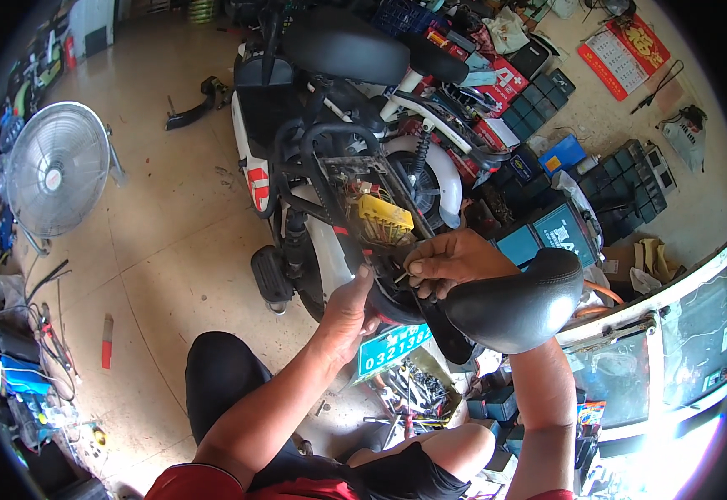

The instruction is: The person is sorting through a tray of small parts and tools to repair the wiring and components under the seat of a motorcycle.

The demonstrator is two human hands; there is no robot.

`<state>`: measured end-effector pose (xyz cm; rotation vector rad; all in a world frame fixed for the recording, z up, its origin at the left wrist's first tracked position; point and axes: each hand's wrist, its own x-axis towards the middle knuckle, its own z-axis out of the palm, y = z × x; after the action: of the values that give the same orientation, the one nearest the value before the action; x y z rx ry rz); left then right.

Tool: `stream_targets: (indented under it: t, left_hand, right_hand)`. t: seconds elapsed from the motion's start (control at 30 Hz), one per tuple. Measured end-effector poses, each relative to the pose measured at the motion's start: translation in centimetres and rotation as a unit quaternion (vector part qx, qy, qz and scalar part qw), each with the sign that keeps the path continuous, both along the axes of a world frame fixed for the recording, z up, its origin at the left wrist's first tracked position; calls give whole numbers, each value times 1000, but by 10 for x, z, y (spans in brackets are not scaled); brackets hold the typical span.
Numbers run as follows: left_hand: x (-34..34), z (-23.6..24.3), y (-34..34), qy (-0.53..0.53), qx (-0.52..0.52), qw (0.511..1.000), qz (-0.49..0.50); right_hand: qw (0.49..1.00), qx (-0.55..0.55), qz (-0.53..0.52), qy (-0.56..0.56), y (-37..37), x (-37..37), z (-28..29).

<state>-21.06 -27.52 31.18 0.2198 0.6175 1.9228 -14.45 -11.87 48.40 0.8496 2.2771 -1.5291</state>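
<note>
A white and black electric scooter [330, 125] stands in front of me with its rear open. Its black seat [517, 300] is flipped up toward me. A yellow connector block [384, 215] with a bundle of coloured wires sits in the opened rear frame. My left hand [348, 308] presses against the scooter's rear just below the wires, fingers curled on the black frame. My right hand [451, 260] pinches a small thin metal part at the wire bundle, right beside the seat. A green plate [392, 346] hangs under the rear.
A standing fan [57, 169] is at the left on the tan tiled floor. Tools lie in an open box [409, 396] below the scooter. Stacked batteries and boxes [563, 167] crowd the right side. A red-handled tool [107, 340] lies on the floor. A glass counter [655, 350] is at lower right.
</note>
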Motion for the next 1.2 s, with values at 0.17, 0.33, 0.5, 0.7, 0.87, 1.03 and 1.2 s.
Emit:
stream_targets:
  t: [0.17,0.33,0.5,0.7,0.87,1.03,1.2]
  left_hand:
    - [-1,-2,-1,-7,4,1000,-2]
    - [-1,-3,-1,17,-28,999,11]
    - [0,-2,0,-20,-24,999,12]
    - [0,-2,1,-34,-32,999,17]
    - [1,-3,2,-33,-26,999,15]
    - [1,2,2,-35,-37,999,18]
    - [0,3,0,-29,-37,999,17]
  right_hand:
    - [995,54,82,-5,-7,-10,-7]
    - [976,173,129,-23,-16,-15,-5]
    - [964,205,167,0,-9,-14,-11]
    - [974,163,158,-12,-5,-9,-12]
    - [978,149,144,-15,0,-9,-17]
    - [981,142,128,-14,0,-8,-18]
    - [978,168,126,9,-12,-6,-15]
